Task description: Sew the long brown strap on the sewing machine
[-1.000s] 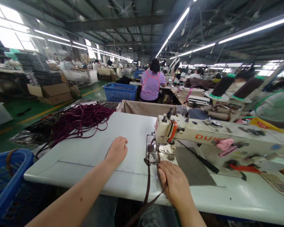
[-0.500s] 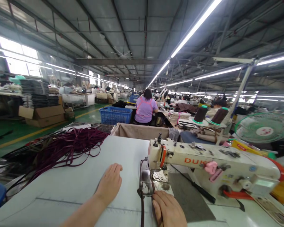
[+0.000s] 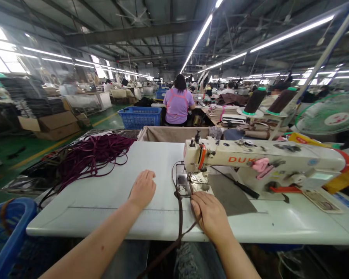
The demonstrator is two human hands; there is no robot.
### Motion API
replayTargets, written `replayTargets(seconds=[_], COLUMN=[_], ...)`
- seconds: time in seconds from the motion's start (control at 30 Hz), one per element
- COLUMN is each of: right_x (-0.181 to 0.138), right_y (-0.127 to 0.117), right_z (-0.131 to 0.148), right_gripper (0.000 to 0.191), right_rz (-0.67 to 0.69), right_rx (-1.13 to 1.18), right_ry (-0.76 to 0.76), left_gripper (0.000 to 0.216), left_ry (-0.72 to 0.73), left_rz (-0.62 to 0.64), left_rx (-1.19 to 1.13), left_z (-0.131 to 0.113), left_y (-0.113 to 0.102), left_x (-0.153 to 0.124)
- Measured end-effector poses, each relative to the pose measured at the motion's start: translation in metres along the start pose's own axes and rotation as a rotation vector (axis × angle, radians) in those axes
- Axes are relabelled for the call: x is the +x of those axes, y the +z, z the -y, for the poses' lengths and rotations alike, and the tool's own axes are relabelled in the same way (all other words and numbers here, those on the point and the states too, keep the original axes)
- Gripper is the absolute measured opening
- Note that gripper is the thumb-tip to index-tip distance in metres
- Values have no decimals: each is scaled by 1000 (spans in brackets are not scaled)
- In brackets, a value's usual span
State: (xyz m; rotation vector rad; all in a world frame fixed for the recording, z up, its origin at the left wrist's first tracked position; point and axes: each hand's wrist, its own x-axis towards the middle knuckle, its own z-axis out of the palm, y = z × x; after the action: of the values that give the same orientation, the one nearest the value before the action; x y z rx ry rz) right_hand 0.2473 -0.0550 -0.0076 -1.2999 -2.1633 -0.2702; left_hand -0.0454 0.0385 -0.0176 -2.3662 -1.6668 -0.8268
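Observation:
My left hand (image 3: 143, 188) lies palm down on the white table, left of the sewing machine (image 3: 221, 153), its fingers stretched out and nothing held. Beside the metal needle plate, my right hand (image 3: 211, 212) is closed over a narrow dark brown strap (image 3: 180, 217). From under its fingers the strap runs to the presser foot area. One length hangs over the table's front edge, and another loops along the plate's left side. The fingertips of my right hand partly cover the strap.
A heap of maroon straps (image 3: 95, 155) covers the table's back left. Blue baskets stand at lower left (image 3: 14, 232) and beyond the table (image 3: 139, 117). A grey-brown sheet (image 3: 232, 195) lies under the machine arm. Thread cones (image 3: 254, 101) and a green fan (image 3: 334, 116) stand behind it. A co-worker (image 3: 178, 102) sits ahead.
The view has tipped downward, so the table's front edge, my lap and the hanging strap now show. Both hands stay in nearly the same places on the table.

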Motion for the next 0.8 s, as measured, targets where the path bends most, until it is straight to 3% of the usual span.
replayTargets(seconds=[0.8], right_x=[-1], right_y=[-1], right_z=[0], right_gripper=[28], right_rz=[-20], right_rx=[-8], right_ry=[-9], left_gripper=[22], left_ry=[4], left_rz=[17], left_rx=[-6], left_z=[-1], left_y=[-1], left_x=[0])
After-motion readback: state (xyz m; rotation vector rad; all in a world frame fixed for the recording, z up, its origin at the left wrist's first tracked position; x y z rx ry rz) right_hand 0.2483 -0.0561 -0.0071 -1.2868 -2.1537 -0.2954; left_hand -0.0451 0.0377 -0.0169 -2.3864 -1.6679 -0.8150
